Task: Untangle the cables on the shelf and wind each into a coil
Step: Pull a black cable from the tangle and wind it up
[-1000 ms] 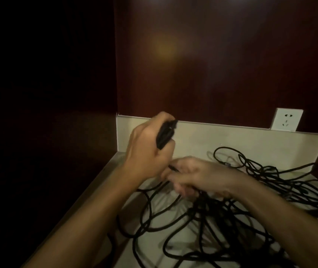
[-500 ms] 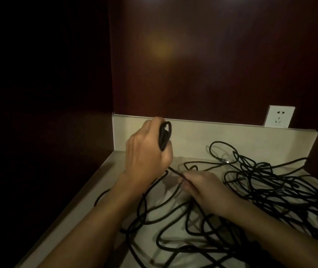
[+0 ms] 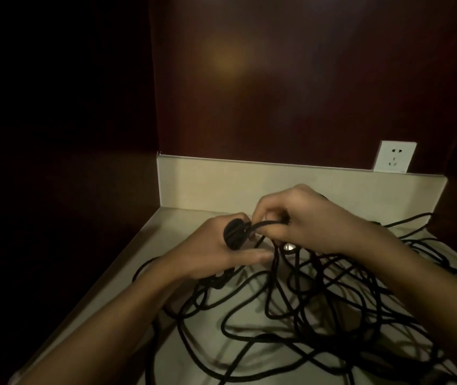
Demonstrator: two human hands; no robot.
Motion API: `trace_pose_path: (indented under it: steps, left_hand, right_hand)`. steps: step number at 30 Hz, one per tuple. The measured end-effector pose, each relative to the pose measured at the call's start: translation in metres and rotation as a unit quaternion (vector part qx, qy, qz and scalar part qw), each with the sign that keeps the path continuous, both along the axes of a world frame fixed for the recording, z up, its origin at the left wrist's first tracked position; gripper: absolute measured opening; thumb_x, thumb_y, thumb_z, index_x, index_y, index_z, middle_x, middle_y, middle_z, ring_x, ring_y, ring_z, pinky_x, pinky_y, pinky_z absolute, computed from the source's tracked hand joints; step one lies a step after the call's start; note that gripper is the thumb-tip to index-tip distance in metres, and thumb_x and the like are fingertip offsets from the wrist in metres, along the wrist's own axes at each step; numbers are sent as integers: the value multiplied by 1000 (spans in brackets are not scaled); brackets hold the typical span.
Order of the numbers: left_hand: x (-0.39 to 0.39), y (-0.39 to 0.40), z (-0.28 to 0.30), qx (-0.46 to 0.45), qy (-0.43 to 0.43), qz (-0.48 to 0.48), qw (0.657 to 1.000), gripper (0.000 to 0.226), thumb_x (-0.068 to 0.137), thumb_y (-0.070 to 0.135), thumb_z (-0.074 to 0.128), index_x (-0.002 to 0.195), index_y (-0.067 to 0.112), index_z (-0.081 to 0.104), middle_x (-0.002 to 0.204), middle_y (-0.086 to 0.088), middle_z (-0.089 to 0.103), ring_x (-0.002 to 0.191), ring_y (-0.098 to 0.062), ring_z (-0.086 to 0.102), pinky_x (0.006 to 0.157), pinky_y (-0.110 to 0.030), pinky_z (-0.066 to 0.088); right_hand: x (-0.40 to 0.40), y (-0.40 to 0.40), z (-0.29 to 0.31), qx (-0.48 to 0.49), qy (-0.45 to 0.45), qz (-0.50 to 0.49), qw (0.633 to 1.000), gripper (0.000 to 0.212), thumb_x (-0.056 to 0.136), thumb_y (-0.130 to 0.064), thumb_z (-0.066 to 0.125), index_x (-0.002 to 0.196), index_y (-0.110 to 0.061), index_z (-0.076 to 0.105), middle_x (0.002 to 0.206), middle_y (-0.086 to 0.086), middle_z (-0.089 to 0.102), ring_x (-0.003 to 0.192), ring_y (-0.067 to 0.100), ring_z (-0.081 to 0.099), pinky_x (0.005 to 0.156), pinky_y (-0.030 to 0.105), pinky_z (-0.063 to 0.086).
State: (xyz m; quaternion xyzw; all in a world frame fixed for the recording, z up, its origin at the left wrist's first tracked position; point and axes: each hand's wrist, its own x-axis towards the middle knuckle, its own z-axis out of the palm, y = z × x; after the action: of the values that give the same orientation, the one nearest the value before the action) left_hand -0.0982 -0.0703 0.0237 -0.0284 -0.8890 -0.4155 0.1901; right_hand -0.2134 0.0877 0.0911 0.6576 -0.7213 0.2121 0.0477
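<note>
A tangle of black cables (image 3: 318, 307) sprawls over the pale shelf (image 3: 149, 245). My left hand (image 3: 216, 251) grips a small tight coil of black cable (image 3: 234, 233), wound in several turns. My right hand (image 3: 305, 218) pinches the free strand (image 3: 266, 224) that runs straight into that coil, just to its right. The two hands nearly touch. A small metal connector (image 3: 289, 247) glints below my right hand. Much of the tangle lies under my right forearm.
A pale upstand (image 3: 249, 184) closes the shelf at the back, with dark wood panels behind and to the left. A white wall socket (image 3: 393, 157) sits above the upstand at the right. The room is dim.
My left hand has come down and turned with the coil. My right hand has risen from the tangle to the coil, bringing the strand up with it.
</note>
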Motion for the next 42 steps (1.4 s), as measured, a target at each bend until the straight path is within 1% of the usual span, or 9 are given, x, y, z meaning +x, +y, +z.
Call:
trace_pose_path:
  steps: [4, 8, 14, 19, 22, 30, 35, 40, 42]
  left_hand:
    - [0, -1, 4, -75, 9, 49, 996, 9, 77, 32, 67, 82, 26, 62, 75, 8, 65, 69, -12, 61, 68, -44, 53]
    - [13, -2, 5, -101, -5, 65, 993, 41, 66, 50, 52, 85, 16, 64, 76, 1, 65, 73, -18, 61, 70, -47, 52]
    - [30, -1, 15, 75, -60, -40, 995, 30, 69, 6, 56, 96, 4, 68, 71, 7, 62, 73, -11, 58, 73, -27, 47]
    - [41, 7, 11, 258, -49, -90, 961, 35, 65, -2, 50, 92, 5, 71, 78, -16, 62, 70, -17, 60, 65, -22, 48]
    - [41, 17, 4, 412, -49, -67, 907, 33, 61, -7, 53, 80, 9, 75, 78, -16, 65, 62, -18, 61, 54, -25, 51]
    - [44, 27, 9, 408, 64, 15, 911, 33, 64, -5, 55, 93, -4, 69, 75, -15, 65, 66, -21, 61, 64, -27, 52]
    - [44, 13, 18, 554, 121, 56, 822, 43, 53, -6, 50, 92, 0, 68, 80, -17, 70, 60, -19, 58, 50, -21, 48]
    - [40, 12, 28, 527, 141, 93, 833, 57, 43, 1, 58, 100, 1, 64, 96, -16, 76, 91, -34, 69, 48, -19, 48]
    - [38, 11, 31, 511, 158, 94, 840, 51, 46, -3, 52, 95, 1, 65, 91, -16, 76, 84, -31, 72, 49, -19, 47]
  right_hand:
    - [13, 0, 19, 131, -140, 7, 981, 21, 87, -20, 75, 99, -15, 59, 60, -7, 56, 52, 3, 44, 54, 21, 36]
    - [11, -1, 28, 286, -54, -53, 955, 36, 83, -32, 78, 108, -25, 52, 82, -9, 61, 67, 3, 55, 58, 23, 45]
    - [-1, -3, 34, 138, 169, -69, 973, 26, 86, -47, 69, 109, -37, 64, 110, -18, 64, 104, 7, 59, 89, 39, 49]
    - [27, 0, 13, 105, 150, -118, 976, 28, 98, -34, 51, 124, -38, 62, 122, -9, 59, 116, 15, 52, 99, 40, 43]
    - [55, -6, -29, -92, 197, -231, 948, 43, 88, -34, 42, 124, -27, 64, 133, 5, 52, 119, 26, 50, 96, 43, 47]
    - [46, -13, -62, -277, -95, -79, 953, 75, 91, -15, 50, 148, -53, 21, 125, -12, 42, 91, 7, 57, 72, 16, 46]
    - [19, -3, -46, -241, -274, 13, 931, 50, 99, -11, 56, 137, -42, 48, 112, -2, 66, 81, 15, 73, 70, 34, 59]
    - [3, -13, -39, -236, -278, -40, 930, 17, 100, -17, 55, 113, -19, 66, 83, 3, 71, 49, 28, 59, 49, 34, 51]
    - [0, -16, -38, -274, -231, -58, 932, 12, 100, -18, 57, 107, -19, 67, 68, 0, 64, 52, 13, 55, 53, 29, 45]
